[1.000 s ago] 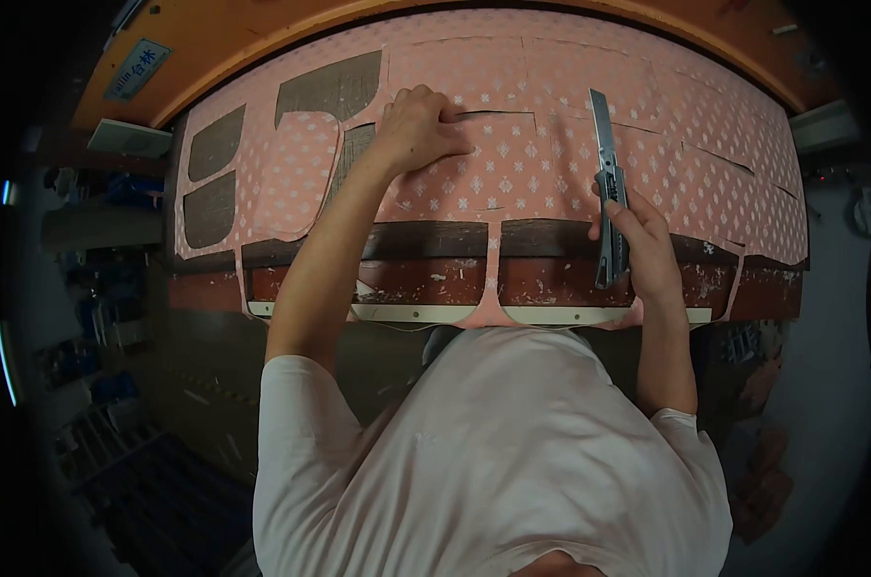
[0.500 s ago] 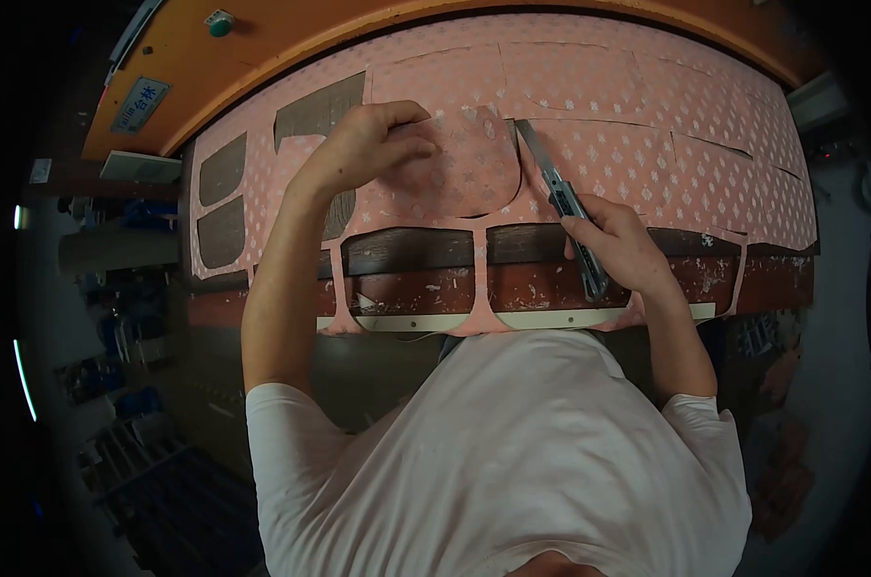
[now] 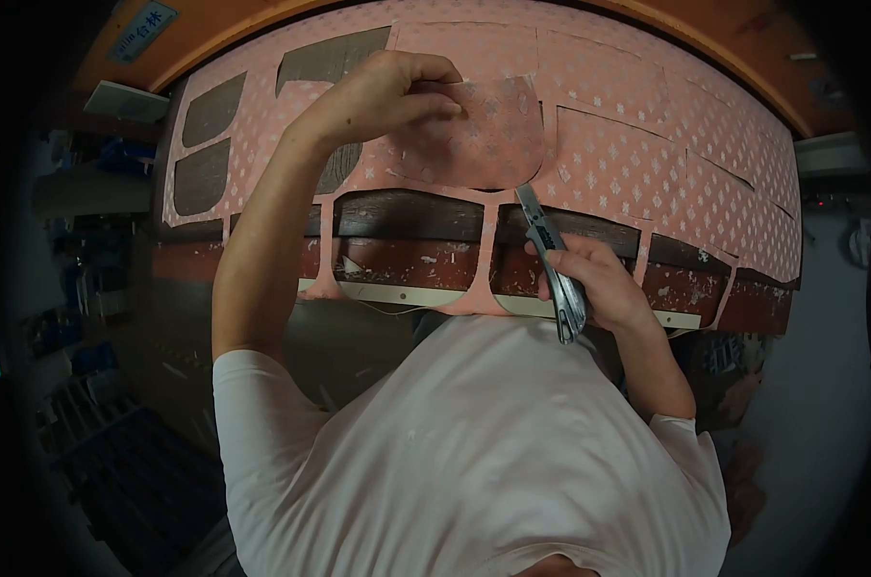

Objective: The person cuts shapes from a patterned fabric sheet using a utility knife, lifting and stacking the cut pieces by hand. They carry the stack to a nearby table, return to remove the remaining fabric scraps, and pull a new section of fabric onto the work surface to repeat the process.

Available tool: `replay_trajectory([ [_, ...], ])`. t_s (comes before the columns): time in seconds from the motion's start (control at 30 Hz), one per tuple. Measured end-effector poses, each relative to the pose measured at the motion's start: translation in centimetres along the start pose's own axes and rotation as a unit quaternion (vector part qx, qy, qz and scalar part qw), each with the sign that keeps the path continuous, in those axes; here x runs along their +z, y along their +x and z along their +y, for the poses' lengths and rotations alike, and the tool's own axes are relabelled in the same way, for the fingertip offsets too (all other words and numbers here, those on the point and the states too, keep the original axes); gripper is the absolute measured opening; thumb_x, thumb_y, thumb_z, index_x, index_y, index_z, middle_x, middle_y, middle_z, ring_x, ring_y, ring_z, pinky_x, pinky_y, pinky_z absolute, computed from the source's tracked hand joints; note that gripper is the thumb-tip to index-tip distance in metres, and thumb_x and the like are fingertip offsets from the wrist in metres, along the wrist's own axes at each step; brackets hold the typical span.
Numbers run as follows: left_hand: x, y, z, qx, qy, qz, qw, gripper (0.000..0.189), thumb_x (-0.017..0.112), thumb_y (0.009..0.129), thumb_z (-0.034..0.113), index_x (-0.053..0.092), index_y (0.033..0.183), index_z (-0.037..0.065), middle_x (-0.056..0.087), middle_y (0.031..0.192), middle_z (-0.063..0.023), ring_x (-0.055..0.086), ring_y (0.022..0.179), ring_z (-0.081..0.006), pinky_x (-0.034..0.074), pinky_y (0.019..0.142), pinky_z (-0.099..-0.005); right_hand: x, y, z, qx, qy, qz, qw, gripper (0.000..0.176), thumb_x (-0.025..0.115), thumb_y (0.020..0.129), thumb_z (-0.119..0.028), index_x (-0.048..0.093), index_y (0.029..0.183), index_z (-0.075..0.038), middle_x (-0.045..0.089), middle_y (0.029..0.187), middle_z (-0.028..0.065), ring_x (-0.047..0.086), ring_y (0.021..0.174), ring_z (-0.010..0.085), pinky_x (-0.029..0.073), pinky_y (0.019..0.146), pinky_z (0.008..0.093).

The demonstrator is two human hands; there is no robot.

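Note:
A cut-out piece of pink patterned fabric (image 3: 498, 135) is pinched at its upper left edge between the thumb and fingers of my left hand (image 3: 397, 91). Its rounded lower right corner lies over the larger pink sheet (image 3: 613, 159), with a dark gap along its edge. My right hand (image 3: 594, 279) is wrapped around a utility knife (image 3: 556, 264). The knife's blade is out, pointing up and away from me, with its tip close to the sheet's near strip below the piece.
Dark board (image 3: 210, 111) shows through several cut openings in the sheet. Narrow pink strips (image 3: 485, 255) hang over the table's worn red front edge (image 3: 407, 260). A pale ruler-like strip (image 3: 387, 293) runs along that edge. An orange machine body (image 3: 200, 38) stands behind the table.
My left hand has moved slightly away from me with the fabric piece. The knife in my right hand has come back toward my body, its blade away from the slit beside the piece.

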State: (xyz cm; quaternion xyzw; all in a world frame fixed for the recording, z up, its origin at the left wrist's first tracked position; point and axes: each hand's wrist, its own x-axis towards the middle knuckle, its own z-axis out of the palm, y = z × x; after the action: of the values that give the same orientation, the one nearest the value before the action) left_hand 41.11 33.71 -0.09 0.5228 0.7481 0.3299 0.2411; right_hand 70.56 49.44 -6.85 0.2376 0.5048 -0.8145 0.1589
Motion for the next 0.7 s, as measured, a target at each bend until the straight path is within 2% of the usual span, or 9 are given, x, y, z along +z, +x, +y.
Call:
replay_trajectory([
  [0.1, 0.0, -0.1, -0.3, 0.01, -0.016, 0.005, 1.0, 0.014, 0.067, 0.091, 0.008, 0.067, 0.102, 0.0, 0.073, 0.089, -0.0052, 0.068, 0.086, -0.0096, 0.054, 0.077, -0.0259, 0.9, 0.1, 0.5, -0.019, 0.014, -0.002, 1.0, 0.033, 0.054, 0.099, -0.021, 0.059, 0.122, 0.002, 0.067, 0.076, 0.0076, 0.061, 0.062, 0.0085, 0.047, 0.054, 0.0217],
  [0.2, -0.3, 0.2, -0.5, 0.01, -0.001, -0.027, 1.0, 0.021, 0.068, 0.09, 0.01, 0.066, 0.108, -0.001, 0.074, 0.091, -0.0089, 0.07, 0.089, -0.0135, 0.055, 0.077, -0.0275, 2.0, -0.1, 1.0, -0.019, 0.019, 0.006, 1.0, 0.034, 0.053, 0.099, -0.022, 0.059, 0.122, 0.002, 0.067, 0.076, 0.0074, 0.061, 0.063, 0.0086, 0.047, 0.055, 0.0213],
  [0.3, -0.4, 0.5, -0.5, 0.026, 0.017, -0.024, 0.999, 0.013, 0.068, 0.091, 0.009, 0.067, 0.101, 0.0, 0.072, 0.088, -0.0048, 0.067, 0.085, -0.0092, 0.053, 0.076, -0.0258, 2.6, -0.6, 0.9, -0.001, 0.003, -0.009, 1.0, 0.032, 0.053, 0.1, -0.022, 0.059, 0.121, 0.002, 0.066, 0.078, 0.0059, 0.062, 0.066, 0.0088, 0.049, 0.058, 0.0221],
  [0.4, -0.9, 1.0, -1.5, 0.039, -0.047, -0.046, 0.997, 0.02, 0.07, 0.089, 0.014, 0.067, 0.103, 0.0, 0.073, 0.089, -0.0064, 0.068, 0.083, -0.012, 0.054, 0.076, -0.0284, 4.1, -0.6, 1.0, 0.004, 0.007, 0.004, 1.0, 0.032, 0.053, 0.1, -0.02, 0.06, 0.122, 0.001, 0.067, 0.076, 0.0054, 0.062, 0.065, 0.0084, 0.048, 0.057, 0.0212],
  [0.57, -1.7, 1.3, -1.7, 0.087, 0.029, -0.061, 0.994, 0.016, 0.069, 0.092, 0.014, 0.068, 0.1, 0.0, 0.072, 0.086, -0.0047, 0.066, 0.083, -0.0096, 0.052, 0.075, -0.0253, 7.4, 1.2, 1.2, -0.024, 0.088, 0.058, 0.994, 0.034, 0.052, 0.1, -0.017, 0.059, 0.126, 0.003, 0.066, 0.077, 0.0072, 0.063, 0.068, 0.0103, 0.049, 0.06, 0.0226],
  [0.6, -1.9, 1.5, -1.8, 0.092, 0.041, -0.071, 0.992, 0.016, 0.069, 0.092, 0.013, 0.068, 0.1, -0.001, 0.072, 0.087, -0.0051, 0.066, 0.084, -0.01, 0.053, 0.076, -0.0252, 7.6, 1.6, 1.5, -0.042, 0.097, 0.02, 0.994, 0.034, 0.052, 0.1, -0.017, 0.058, 0.125, 0.005, 0.066, 0.078, 0.0088, 0.065, 0.072, 0.0133, 0.052, 0.065, 0.0247],
  [0.7, -2.1, 2.7, -2.8, 0.164, 0.043, -0.088, 0.982, 0.022, 0.072, 0.088, 0.021, 0.067, 0.097, 0.001, 0.067, 0.078, -0.0086, 0.059, 0.071, -0.0164, 0.049, 0.07, -0.0326, 9.2, 2.3, 2.4, -0.049, 0.124, 0.043, 0.99, 0.029, 0.05, 0.101, -0.017, 0.057, 0.122, 0.003, 0.067, 0.08, 0.009, 0.064, 0.069, 0.0127, 0.052, 0.064, 0.0255],
])
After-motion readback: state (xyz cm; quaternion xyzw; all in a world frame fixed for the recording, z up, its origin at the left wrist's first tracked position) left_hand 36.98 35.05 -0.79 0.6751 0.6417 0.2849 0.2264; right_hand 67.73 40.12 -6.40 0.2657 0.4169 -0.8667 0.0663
